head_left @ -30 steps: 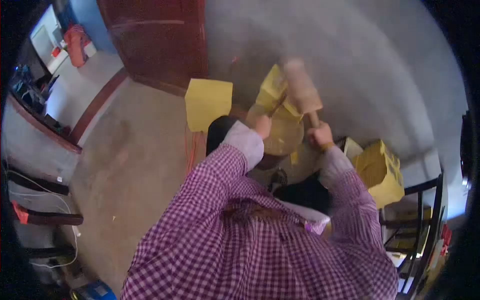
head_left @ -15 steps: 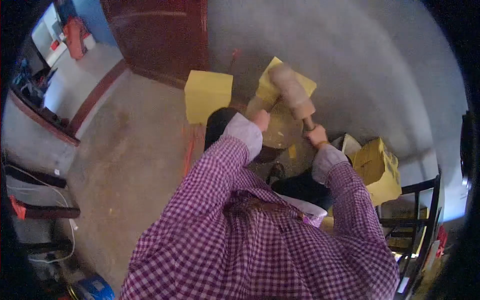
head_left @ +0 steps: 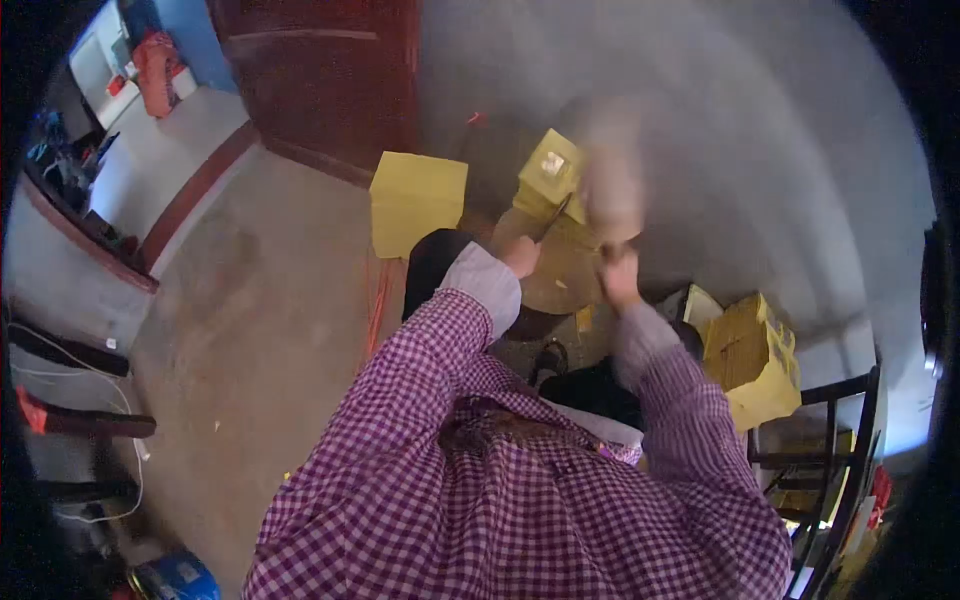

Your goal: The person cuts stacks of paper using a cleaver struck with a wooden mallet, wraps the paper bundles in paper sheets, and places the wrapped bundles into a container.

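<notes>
My left hand (head_left: pixel 521 257) is closed round the end of a thin dark tool (head_left: pixel 556 218), whose far part reaches the edge of a yellow stack (head_left: pixel 550 172). The stack rests on a round wooden block (head_left: pixel 562 280) in front of me. My right hand (head_left: pixel 621 275) grips the handle of a wooden mallet (head_left: pixel 613 190). The mallet head is raised just right of the stack and smeared by motion. What kind of blade or tip the tool has is too small to tell.
A yellow block (head_left: pixel 417 205) stands left of the round block. At the right are an opened yellow carton (head_left: pixel 752 360) and a dark chair frame (head_left: pixel 830 430). Red strings (head_left: pixel 379 305) lie on the floor. A dark red door (head_left: pixel 320 80) is at the back.
The mallet has swung away from over the yellow stack to its right and stands more upright. My right hand has shifted slightly left. My left hand has stayed nearly in place.
</notes>
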Motion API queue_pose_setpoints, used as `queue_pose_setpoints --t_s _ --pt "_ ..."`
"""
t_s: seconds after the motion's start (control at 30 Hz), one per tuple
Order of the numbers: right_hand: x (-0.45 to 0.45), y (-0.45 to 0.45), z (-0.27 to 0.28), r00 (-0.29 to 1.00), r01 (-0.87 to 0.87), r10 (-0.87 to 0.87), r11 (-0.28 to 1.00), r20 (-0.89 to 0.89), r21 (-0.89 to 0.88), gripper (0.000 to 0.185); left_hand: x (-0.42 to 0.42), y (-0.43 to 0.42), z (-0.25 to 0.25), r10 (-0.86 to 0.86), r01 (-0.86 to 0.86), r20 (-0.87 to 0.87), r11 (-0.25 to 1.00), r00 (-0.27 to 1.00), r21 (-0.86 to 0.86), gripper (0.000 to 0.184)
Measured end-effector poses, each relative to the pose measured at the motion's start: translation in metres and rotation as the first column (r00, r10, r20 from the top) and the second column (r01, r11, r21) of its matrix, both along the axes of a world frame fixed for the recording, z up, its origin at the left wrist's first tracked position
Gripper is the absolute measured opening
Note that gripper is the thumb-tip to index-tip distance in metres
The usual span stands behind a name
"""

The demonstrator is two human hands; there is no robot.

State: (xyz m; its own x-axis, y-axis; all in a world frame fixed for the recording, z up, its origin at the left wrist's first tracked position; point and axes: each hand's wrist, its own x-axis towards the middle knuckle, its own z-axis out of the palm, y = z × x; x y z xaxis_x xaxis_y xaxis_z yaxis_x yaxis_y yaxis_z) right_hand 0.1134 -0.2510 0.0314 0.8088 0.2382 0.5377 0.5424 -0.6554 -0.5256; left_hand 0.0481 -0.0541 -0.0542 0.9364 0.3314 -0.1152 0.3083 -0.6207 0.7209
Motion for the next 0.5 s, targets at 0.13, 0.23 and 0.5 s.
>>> queue_pose_setpoints --t_s 0.13,0.23,0.5 --pt "0.016 -0.036 0.009 0.926 -0.378 0.337 0.795 -0.173 -0.474 0.012 0.049 0.015 -0.102 -0.112 0.035 0.181 0.923 0.977 0.383 0.044" --pt "-0.009 -0.008 0.126 0.693 -0.217 0.34 0.939 -0.635 0.265 0.013 0.043 -0.004 -0.081 0.127 -0.122 0.026 0.983 0.992 -0.136 0.036" --pt "-0.004 0.012 0.014 0.957 -0.278 0.266 0.955 0.118 0.104 0.011 0.02 0.003 -0.05 -0.213 0.155 0.141 0.928 0.967 0.338 0.035"
